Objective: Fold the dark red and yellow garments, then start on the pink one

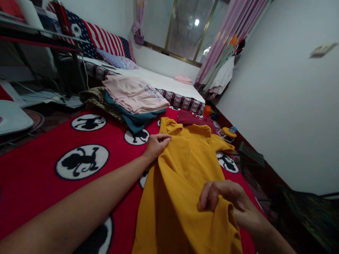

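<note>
On the red blanket [39, 176], spread flat: one yellow shirt [185, 183]. My left hand [156, 144] pinches its left edge near the shoulder; my right hand [227, 203] is closed on a bunched fold of its lower side. Risk: uneven pull drags and creases it. Beyond: folded clothes stack [135, 97], maroon garment [194, 119].

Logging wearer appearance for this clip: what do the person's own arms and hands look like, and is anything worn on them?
Both arms are bare as far as the frame shows: no sleeves, gloves, watch or bracelet visible. The left hand ends a long bare forearm that enters from the lower left. The right hand comes in from the lower right. No rings or markings can be made out on either.
</note>
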A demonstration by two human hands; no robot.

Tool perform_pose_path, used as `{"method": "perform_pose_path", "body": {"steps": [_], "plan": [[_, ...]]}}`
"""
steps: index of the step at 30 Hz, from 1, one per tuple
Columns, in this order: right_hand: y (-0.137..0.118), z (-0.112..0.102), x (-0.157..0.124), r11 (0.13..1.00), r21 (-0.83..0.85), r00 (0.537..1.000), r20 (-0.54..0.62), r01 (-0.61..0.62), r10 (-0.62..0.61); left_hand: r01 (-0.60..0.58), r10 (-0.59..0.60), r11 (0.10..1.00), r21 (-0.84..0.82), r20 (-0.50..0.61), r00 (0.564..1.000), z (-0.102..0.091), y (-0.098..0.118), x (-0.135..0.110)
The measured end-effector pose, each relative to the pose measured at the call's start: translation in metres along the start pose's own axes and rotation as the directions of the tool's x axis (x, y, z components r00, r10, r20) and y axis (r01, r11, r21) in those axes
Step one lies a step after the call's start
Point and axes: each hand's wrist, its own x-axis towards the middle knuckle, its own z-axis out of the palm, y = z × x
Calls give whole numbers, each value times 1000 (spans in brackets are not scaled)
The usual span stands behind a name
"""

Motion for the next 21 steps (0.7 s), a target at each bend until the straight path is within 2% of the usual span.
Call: {"method": "perform_pose_path", "body": {"steps": [2,4,6,10,13,15,17,21], "plan": [[3,2,1,991,-76,989,87,-110,117,15,-16,997,80,6,1000,-1,-4,1],[1,4,6,964,-171,958,169,-203,232,4,-10,980,201,28,1000,-3,-6,1],[0,3,17,948,-213,937,211,-235,279,-42,27,946,322,53,998,-4,-6,2],[17,-2,47,963,-118,892,363,-243,269,-201,159,854,480,128,979,-7,-7,1],[43,-1,66,942,36,841,463,-335,281,-251,168,810,531,201,965,-10,-8,2],[57,3,74,918,126,841,461,-377,282,-244,152,808,536,211,966,-11,-7,3],[65,9,77,918,140,861,422,-371,284,-250,163,797,550,202,966,-10,-3,8],[68,19,74,940,92,898,339,-330,282,-388,270,678,625,279,921,3,12,28]]}}
